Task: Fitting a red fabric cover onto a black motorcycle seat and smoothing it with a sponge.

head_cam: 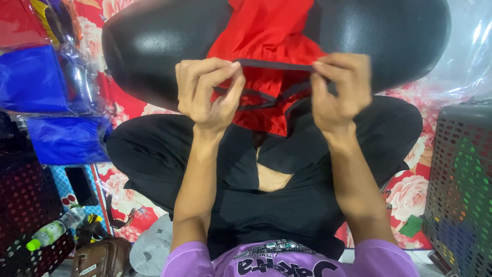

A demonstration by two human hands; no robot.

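**Band stretched, garment mid-handling**

Left hand (207,92) pinches the dark band (274,65) of the red garment (266,36); right hand (341,90) pinches its other end. Band taut between the grips; garment still bunched over the black cushion (148,46), not yet laid flat.

Cushion (154,46): lies in front of the person's crossed legs, on the mat (410,190).
Garment (266,46): draped over the middle of the cushion, its near edge hanging toward the lap.
Strap (277,65): stretched between the left hand (207,92) and the right hand (341,90), above the garment.
Packed bundles (36,82): stacked at far left, beside the cushion.
Bottle (54,232): lower left, lying next to the bag (100,259).
Perforated basket (458,190): stands at right, on the mat's edge.
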